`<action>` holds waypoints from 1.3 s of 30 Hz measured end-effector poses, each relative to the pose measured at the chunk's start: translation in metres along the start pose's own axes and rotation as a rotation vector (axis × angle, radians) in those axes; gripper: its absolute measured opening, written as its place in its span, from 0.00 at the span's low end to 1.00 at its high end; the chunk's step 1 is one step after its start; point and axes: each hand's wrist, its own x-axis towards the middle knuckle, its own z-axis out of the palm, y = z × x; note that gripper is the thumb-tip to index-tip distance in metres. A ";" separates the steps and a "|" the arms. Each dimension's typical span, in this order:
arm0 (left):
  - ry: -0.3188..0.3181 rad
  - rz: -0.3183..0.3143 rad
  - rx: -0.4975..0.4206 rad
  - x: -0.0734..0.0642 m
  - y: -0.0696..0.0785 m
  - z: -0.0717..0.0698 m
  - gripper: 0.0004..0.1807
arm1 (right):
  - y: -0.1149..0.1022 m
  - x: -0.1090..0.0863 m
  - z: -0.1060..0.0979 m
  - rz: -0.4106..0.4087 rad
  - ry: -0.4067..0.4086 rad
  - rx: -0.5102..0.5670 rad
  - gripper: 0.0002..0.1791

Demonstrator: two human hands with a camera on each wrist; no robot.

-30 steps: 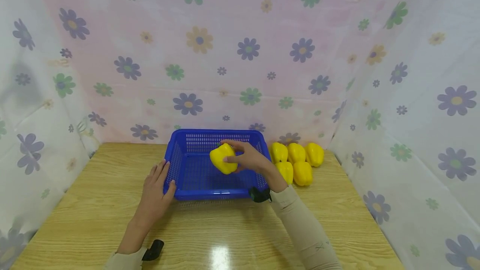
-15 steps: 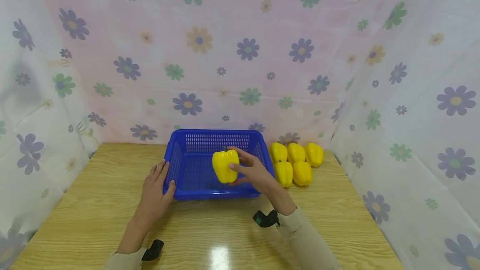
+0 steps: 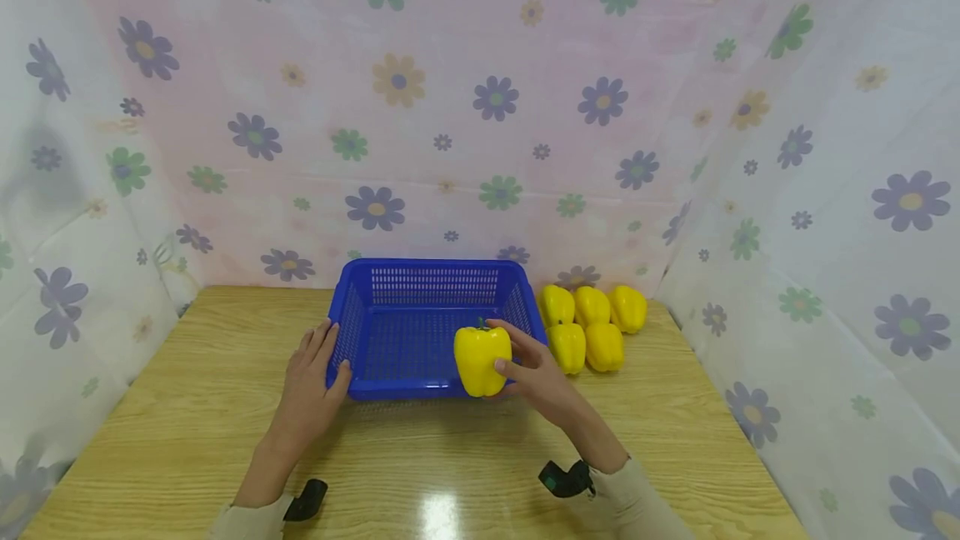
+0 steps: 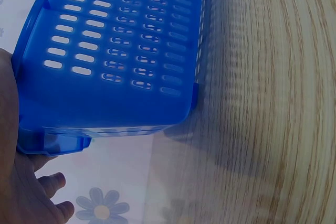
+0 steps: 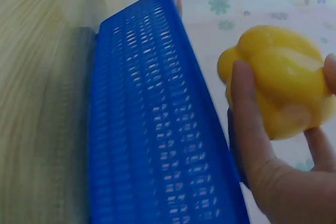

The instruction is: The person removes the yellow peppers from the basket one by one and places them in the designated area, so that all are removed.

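Note:
My right hand grips a yellow bell pepper, thumb on its near side and fingers behind. The pepper is held upright, green stem on top, over the front rim of a blue plastic basket. In the right wrist view, the pepper shows its lobed underside between thumb and fingers, just past the basket's rim. My left hand rests on the basket's left rim with fingers extended and thumb spread toward the front corner. Fingertips of that hand show beside the basket corner in the left wrist view.
Several more yellow bell peppers stand in two rows on the wooden table, right of the basket. Flower-print cloth hangs behind the table and along both sides.
My right hand has drawn the bell pepper from over the basket's middle toward the front right, and the pepper has turned from tilted to upright. The left hand stays on the rim.

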 end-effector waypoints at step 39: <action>0.019 0.019 -0.008 0.000 -0.002 0.001 0.34 | 0.035 -0.116 -0.131 -0.143 -0.038 0.040 0.33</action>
